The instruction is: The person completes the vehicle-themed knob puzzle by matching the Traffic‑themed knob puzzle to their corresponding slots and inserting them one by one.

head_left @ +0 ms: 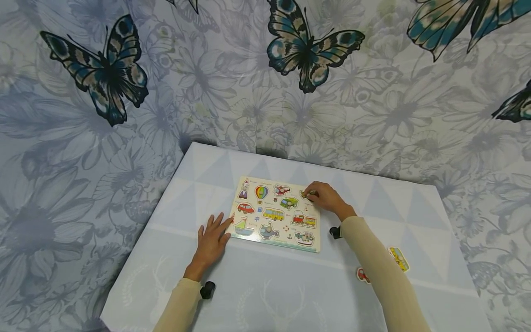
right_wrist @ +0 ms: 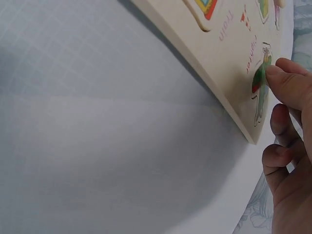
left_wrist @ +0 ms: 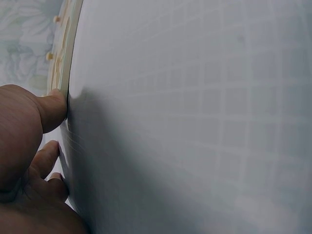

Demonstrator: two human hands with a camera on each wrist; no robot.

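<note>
A wooden peg puzzle board [head_left: 279,244] of vehicles lies on the table. At its upper right corner, my right hand [head_left: 325,197] pinches a green fighter plane piece [right_wrist: 258,80] between thumb and fingertips. In the right wrist view that piece sits at its cutout beside printed lettering; whether it lies fully flush cannot be told. My left hand [head_left: 212,242] rests at the board's lower left, fingers spread on the table. Its thumb [left_wrist: 54,108] touches the board's edge in the left wrist view. A sailboat piece [head_left: 244,228] is nearest to it.
Two loose pieces, one yellow [head_left: 398,259] and one red [head_left: 362,275], lie on the table near the right forearm. Other vehicle pieces, such as the bus [head_left: 274,214] and the train [head_left: 304,220], appear on the board. A butterfly-patterned wall [head_left: 232,115] stands behind the table.
</note>
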